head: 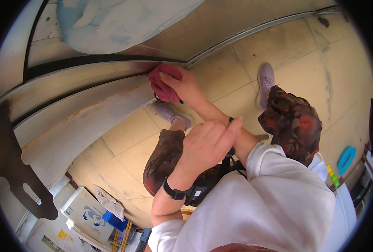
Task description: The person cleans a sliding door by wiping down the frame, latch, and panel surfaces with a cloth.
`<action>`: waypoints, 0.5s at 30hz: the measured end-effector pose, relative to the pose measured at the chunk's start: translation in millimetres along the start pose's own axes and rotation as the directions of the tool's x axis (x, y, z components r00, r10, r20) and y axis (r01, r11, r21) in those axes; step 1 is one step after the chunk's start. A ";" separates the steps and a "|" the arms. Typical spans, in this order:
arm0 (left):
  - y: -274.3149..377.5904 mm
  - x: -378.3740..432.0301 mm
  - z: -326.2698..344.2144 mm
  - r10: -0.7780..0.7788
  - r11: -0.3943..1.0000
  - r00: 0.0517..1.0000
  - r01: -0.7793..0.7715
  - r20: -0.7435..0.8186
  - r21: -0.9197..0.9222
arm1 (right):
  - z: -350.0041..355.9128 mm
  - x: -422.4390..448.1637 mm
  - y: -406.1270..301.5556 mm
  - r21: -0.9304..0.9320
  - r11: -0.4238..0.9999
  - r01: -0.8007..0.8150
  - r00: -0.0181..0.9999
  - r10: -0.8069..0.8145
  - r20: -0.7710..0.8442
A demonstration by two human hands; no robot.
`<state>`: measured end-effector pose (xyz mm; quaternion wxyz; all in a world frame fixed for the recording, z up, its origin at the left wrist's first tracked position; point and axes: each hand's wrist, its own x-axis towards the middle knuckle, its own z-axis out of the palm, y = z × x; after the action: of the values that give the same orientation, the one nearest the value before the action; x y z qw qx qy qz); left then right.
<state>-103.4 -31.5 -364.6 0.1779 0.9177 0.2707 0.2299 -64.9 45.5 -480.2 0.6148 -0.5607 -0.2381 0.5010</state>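
Note:
My right hand (188, 89) grips a crumpled dark pink cloth (166, 83). The cloth touches the lower metal frame (117, 69) of a glass panel, close to its corner. Across my right forearm lies my left hand (208, 145), knuckles up and fingers partly curled. It covers part of a black strap (231, 119) on that forearm. Whether its fingers pinch the strap is hidden. Another black wristband (175, 192) circles my left wrist. Above the frame, the panel carries a large pale blue and white sticker (110, 28).
Below the frame runs a pale ledge (57, 141) with worn edges. A dark metal bracket (19, 163) juts in at left. On the tiled floor (136, 151) are my two mauve shoes (266, 83). A white box (88, 214), blue container (115, 220) and turquoise ring (346, 160) lie farther off.

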 end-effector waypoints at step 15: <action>8.0 2.6 -6.3 0.143 0.989 0.990 -0.142 0.012 -0.029 | -5.5 10.8 44.4 -0.077 0.997 -0.029 1.000 0.029 0.002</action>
<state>-101.4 -35.0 -354.9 0.1758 0.9337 0.1999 0.2396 -71.5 46.8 -525.7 0.5850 -0.5867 -0.2499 0.5011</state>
